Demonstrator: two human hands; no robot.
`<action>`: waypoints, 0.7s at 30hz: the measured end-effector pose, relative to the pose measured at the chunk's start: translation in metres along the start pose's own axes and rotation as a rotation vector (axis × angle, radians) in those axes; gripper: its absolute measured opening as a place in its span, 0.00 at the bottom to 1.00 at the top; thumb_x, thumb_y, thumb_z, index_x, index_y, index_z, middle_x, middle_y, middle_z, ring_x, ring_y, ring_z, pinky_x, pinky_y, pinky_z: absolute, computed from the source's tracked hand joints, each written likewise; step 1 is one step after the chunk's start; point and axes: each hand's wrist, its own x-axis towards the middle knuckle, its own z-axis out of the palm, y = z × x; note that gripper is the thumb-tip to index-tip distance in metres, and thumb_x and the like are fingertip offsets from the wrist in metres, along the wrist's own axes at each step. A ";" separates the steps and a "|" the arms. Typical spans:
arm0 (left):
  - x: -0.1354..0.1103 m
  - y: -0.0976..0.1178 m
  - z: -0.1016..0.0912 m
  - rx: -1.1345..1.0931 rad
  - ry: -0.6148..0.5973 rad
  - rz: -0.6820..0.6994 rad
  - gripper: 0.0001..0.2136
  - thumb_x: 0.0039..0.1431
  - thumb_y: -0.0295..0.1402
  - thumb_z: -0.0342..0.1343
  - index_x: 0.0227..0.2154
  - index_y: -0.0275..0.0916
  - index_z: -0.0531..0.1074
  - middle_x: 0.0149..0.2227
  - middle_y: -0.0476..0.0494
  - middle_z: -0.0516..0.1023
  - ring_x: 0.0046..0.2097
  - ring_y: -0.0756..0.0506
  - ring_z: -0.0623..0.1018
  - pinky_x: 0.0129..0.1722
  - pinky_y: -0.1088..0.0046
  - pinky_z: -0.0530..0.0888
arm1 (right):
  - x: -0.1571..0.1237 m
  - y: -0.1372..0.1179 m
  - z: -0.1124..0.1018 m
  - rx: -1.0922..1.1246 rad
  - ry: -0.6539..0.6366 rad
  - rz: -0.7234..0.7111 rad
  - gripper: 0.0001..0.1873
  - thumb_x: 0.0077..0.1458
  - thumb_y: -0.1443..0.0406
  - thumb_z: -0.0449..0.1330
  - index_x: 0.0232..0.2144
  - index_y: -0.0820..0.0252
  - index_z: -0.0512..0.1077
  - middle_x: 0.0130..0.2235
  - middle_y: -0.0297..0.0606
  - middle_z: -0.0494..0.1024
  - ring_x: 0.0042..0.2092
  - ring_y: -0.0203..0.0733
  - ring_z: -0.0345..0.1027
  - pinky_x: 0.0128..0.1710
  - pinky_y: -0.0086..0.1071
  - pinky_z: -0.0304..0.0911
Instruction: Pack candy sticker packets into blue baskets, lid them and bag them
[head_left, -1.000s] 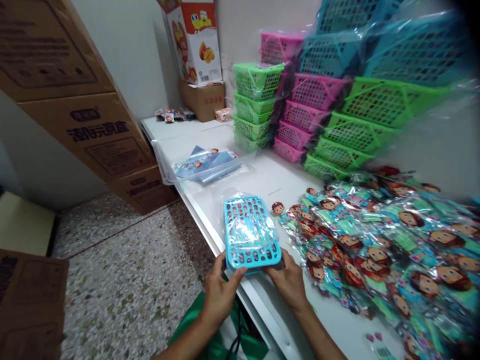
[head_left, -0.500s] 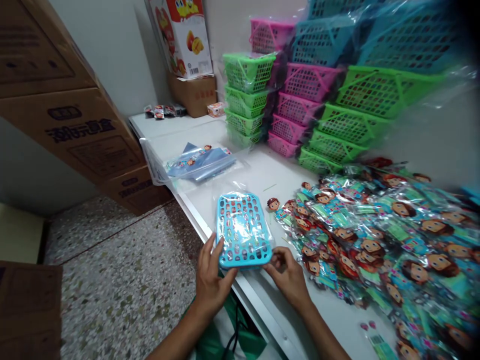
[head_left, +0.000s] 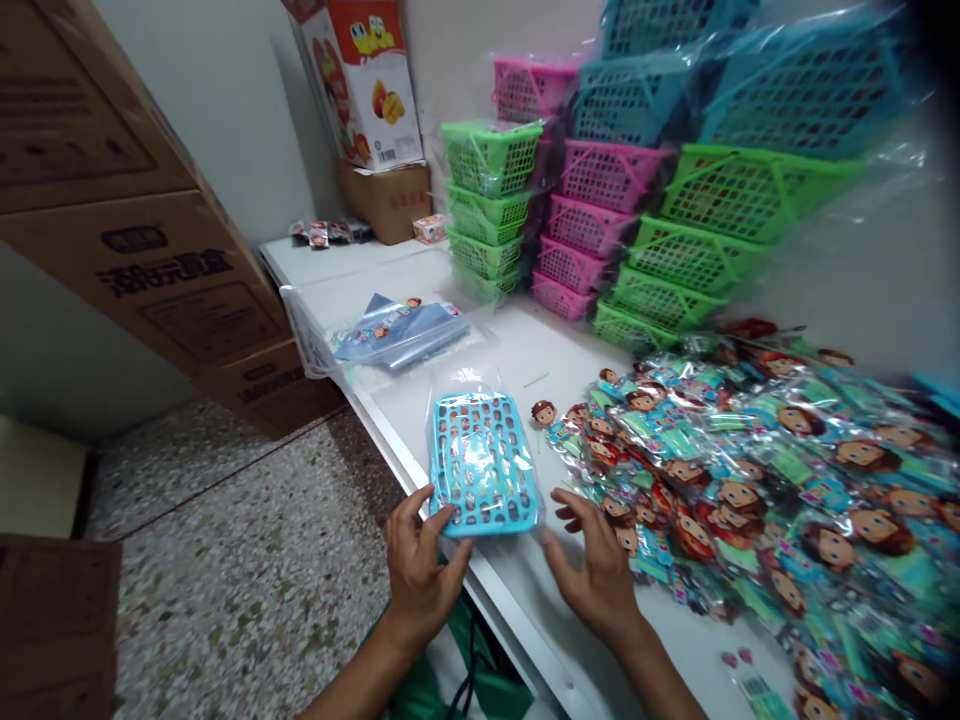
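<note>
A blue plastic basket [head_left: 486, 465], wrapped in a clear bag, lies bottom-up at the table's front edge. Its perforated base faces me, and small coloured contents show through the holes. At its near left corner, my left hand [head_left: 421, 565] holds on, fingers along the side and thumb by the near edge. My right hand [head_left: 596, 570] is just off the near right corner, fingers apart and holding nothing. To the right spreads a large heap of clear packets with cartoon-faced figures [head_left: 739, 495].
Bagged green baskets [head_left: 491, 160], pink baskets [head_left: 592, 175] and more blue ones [head_left: 637, 95] stand stacked along the wall. A clear bag with blue sheets [head_left: 405, 330] lies beyond the wrapped basket. Cartons [head_left: 180, 250] rise on the left beside the speckled floor [head_left: 247, 560].
My right hand has let go of the basket's near right corner and drawn away to the right, its fingers opening. My left hand stays at the left corner.
</note>
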 end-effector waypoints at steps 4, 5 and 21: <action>0.003 -0.005 -0.002 0.018 -0.007 0.120 0.23 0.50 0.29 0.60 0.50 0.45 0.65 0.52 0.38 0.66 0.53 0.38 0.67 0.50 0.54 0.67 | -0.003 0.000 0.000 -0.110 -0.064 -0.167 0.28 0.56 0.63 0.56 0.58 0.59 0.57 0.48 0.47 0.73 0.47 0.48 0.69 0.45 0.42 0.67; 0.003 -0.006 -0.003 0.031 -0.023 0.138 0.23 0.51 0.28 0.59 0.51 0.47 0.65 0.52 0.39 0.67 0.54 0.38 0.67 0.50 0.54 0.67 | -0.002 0.002 0.000 -0.131 -0.054 -0.220 0.24 0.58 0.66 0.54 0.56 0.58 0.60 0.45 0.45 0.75 0.44 0.46 0.70 0.44 0.41 0.67; 0.000 -0.022 -0.013 -0.086 -0.103 0.400 0.24 0.52 0.19 0.51 0.53 0.42 0.65 0.52 0.37 0.71 0.56 0.40 0.66 0.49 0.61 0.71 | -0.038 -0.003 -0.005 -0.320 -0.065 -0.257 0.29 0.58 0.68 0.53 0.61 0.57 0.52 0.42 0.43 0.78 0.39 0.45 0.74 0.36 0.36 0.70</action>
